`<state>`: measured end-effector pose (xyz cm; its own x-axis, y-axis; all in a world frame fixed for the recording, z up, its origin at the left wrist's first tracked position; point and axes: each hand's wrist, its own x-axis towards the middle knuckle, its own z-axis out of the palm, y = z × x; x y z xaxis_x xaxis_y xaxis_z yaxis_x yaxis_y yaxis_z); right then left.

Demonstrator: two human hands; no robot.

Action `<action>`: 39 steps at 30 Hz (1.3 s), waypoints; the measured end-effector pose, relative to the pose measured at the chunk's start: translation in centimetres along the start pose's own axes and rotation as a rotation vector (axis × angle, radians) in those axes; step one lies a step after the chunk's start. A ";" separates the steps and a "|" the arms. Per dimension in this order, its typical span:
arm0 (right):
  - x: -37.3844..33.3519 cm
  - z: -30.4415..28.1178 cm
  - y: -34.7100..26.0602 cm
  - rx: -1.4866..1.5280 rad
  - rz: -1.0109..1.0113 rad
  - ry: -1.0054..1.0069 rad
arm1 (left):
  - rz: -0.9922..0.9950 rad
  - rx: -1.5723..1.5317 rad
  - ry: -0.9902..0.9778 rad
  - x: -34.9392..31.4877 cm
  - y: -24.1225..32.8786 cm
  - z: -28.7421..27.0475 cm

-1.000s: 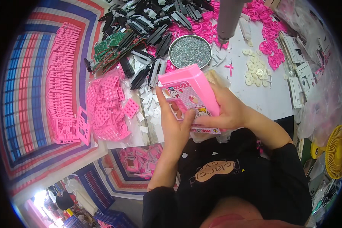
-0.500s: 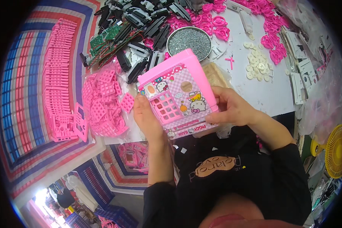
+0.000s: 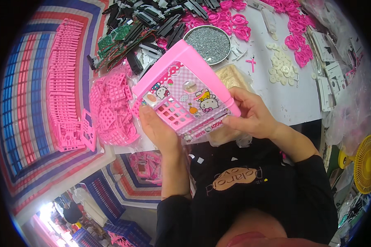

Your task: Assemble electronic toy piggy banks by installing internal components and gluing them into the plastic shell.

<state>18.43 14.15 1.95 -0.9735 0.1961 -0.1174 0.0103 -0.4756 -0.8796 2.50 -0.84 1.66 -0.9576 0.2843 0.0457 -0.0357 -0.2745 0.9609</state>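
Observation:
Both hands hold a pink plastic toy piggy bank (image 3: 181, 88) above the near edge of the table. Its front has a checked sticker panel with cartoon figures, a round hole and a pink grid of small openings. My left hand (image 3: 158, 129) grips its left lower side, thumb along the front. On the right, my right hand (image 3: 251, 113) is closed round the lower right corner, thumb at the front edge. Fingers behind the box are hidden. Beneath it lies a tan block in clear plastic (image 3: 231, 78), partly covered by the box and the right hand.
A round metal tin of small screws (image 3: 208, 43) stands beyond the box. Black parts with green circuit boards (image 3: 119, 35) are heaped at the back left. Pink grid pieces (image 3: 113, 107) fill a bag at left, beside stacked pink frames (image 3: 64, 82). White discs (image 3: 282, 66) lie right.
The piggy bank has shifted a little left and tilted, showing more of its top and right sides. Both hands still hold it.

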 end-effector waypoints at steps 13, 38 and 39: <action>0.0 0.7 0.0 0.016 -0.126 0.114 | -0.026 0.136 -0.096 -1.0 -0.2 -0.3; 1.3 -9.6 -2.2 -1.285 -0.376 -0.208 | 0.706 0.841 -1.192 -0.9 -0.1 -3.3; 0.7 -9.1 -2.0 -1.323 -0.349 -0.206 | 0.666 0.853 -1.198 -1.8 -0.4 -3.1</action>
<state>19.86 23.08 -0.55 -0.9852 -0.0484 0.1644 -0.1440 0.7537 -0.6413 3.34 -4.14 0.38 0.0391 0.9596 0.2787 0.8273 -0.1875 0.5296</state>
